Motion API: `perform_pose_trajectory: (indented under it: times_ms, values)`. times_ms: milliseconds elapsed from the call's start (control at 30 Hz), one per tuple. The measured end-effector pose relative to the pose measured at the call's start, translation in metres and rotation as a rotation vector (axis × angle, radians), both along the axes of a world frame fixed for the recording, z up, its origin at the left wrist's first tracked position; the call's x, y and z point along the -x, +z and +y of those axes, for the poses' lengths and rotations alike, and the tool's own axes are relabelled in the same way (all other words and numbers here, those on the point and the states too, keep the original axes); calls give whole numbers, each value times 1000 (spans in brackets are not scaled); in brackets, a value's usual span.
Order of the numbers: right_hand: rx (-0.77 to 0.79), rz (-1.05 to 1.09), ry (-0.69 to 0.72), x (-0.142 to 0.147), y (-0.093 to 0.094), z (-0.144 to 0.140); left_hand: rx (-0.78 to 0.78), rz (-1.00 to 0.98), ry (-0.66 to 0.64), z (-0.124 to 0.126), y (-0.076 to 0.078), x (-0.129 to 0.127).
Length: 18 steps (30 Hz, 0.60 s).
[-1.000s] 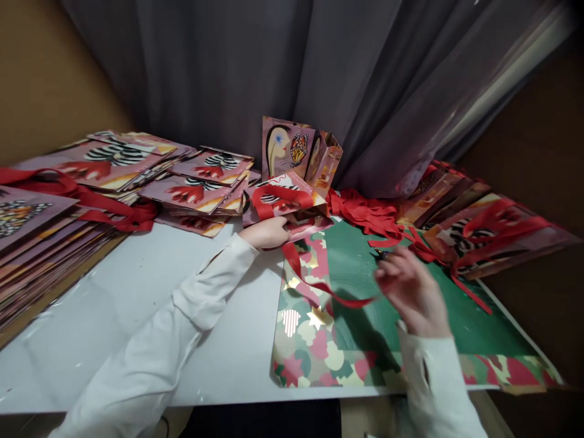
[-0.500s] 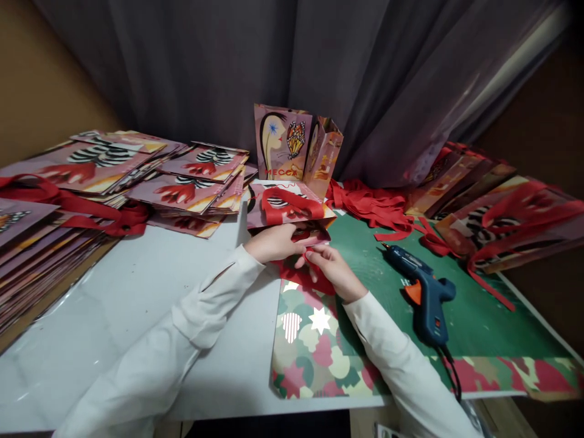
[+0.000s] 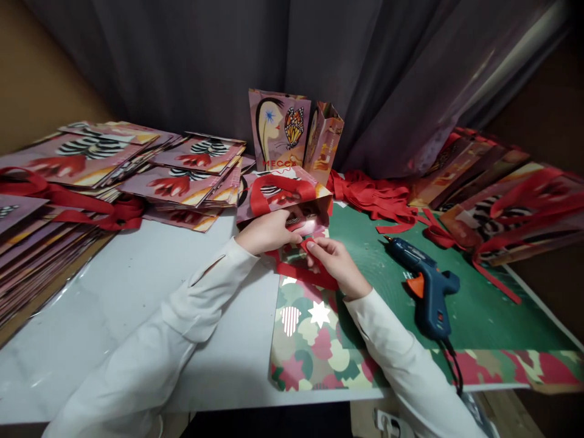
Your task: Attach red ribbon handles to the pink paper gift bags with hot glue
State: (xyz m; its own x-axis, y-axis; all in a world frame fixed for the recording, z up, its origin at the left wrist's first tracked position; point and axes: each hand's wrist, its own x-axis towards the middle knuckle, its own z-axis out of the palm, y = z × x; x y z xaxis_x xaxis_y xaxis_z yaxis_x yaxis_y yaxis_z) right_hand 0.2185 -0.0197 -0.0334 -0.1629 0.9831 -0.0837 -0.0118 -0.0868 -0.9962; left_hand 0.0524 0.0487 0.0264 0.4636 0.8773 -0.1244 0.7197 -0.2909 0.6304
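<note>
A paper gift bag (image 3: 247,205) lies on its side with its mouth facing me and a red ribbon handle (image 3: 260,196) looped over its upper panel. My left hand (image 3: 267,232) is closed at the mouth, gripping the bag's edge; some fingertips are hidden inside. Close beside it, my right hand (image 3: 335,260) pinches the end of a second red ribbon (image 3: 296,272) between thumb and fingers. That ribbon hangs in a loop below both hands, over the patterned sheet. The bag's inside shows partly between the hands.
A blue glue gun (image 3: 426,286) with an orange trigger lies on the green board (image 3: 369,292). Red ribbons (image 3: 374,194) are heaped behind it. Flat bags (image 3: 182,182) are stacked at left, ribboned bags (image 3: 506,213) stand at right. Two upright bags (image 3: 280,131) stand behind the work.
The bag's mouth has opened wider and shows more of its inside. My hands have spread slightly apart, the right one still pinching the ribbon end. The view has shifted a little.
</note>
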Motion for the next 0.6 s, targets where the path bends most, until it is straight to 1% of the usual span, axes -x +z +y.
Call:
perform_pose_trajectory:
  times_ms: [300,600]
  values:
    - [37,-16,1,2,-3,3,45,11,-38,-7,6,-2]
    - [42,3,13,1,1,1,35,65,-50,-8,9,-2]
